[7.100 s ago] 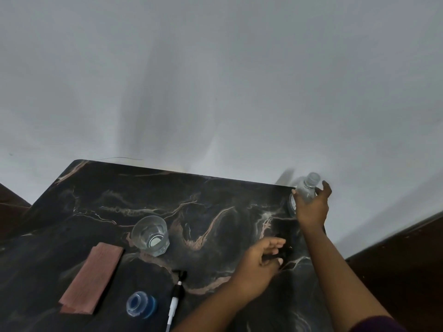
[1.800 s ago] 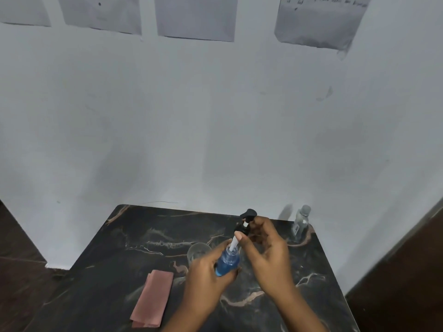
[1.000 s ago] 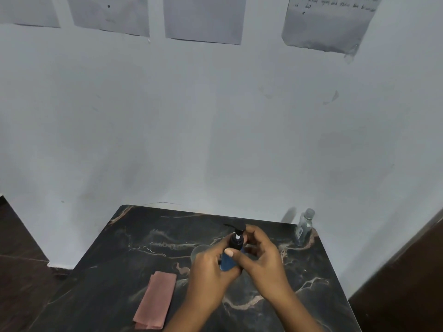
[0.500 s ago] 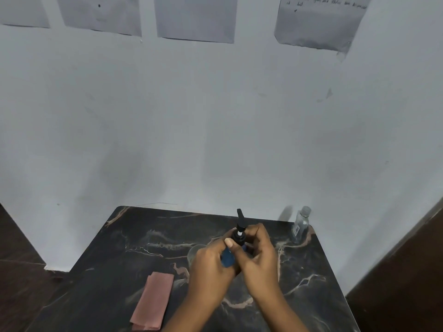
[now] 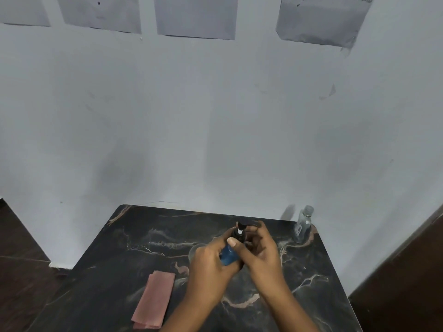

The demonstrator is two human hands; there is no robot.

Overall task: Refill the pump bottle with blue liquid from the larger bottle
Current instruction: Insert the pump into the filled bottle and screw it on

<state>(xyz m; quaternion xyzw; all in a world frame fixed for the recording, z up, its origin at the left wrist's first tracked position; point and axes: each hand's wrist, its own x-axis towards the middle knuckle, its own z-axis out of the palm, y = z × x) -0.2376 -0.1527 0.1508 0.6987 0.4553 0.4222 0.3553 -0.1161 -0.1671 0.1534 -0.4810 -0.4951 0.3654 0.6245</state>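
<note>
I hold the small pump bottle [image 5: 228,255], full of blue liquid, above the middle of the dark marble table [image 5: 115,264]. My left hand [image 5: 211,264] wraps its body from the left. My right hand [image 5: 260,251] curls around the black pump head [image 5: 240,232] seated in the bottle's neck, thumb across the collar. The larger clear bottle [image 5: 302,224] stands upright at the table's far right corner, capped, apart from both hands. How much liquid it holds I cannot tell.
A folded pink cloth [image 5: 154,299] lies near the table's front left. A clear glass [image 5: 194,251] stands just behind my left hand, mostly hidden. The white wall rises right behind the table, with paper sheets [image 5: 195,16] pinned high up.
The pump head, once lifted with its tube showing above the blue bottle, went down into the neck. My right hand has kept turning it; the nozzle has rotated between frames.
</note>
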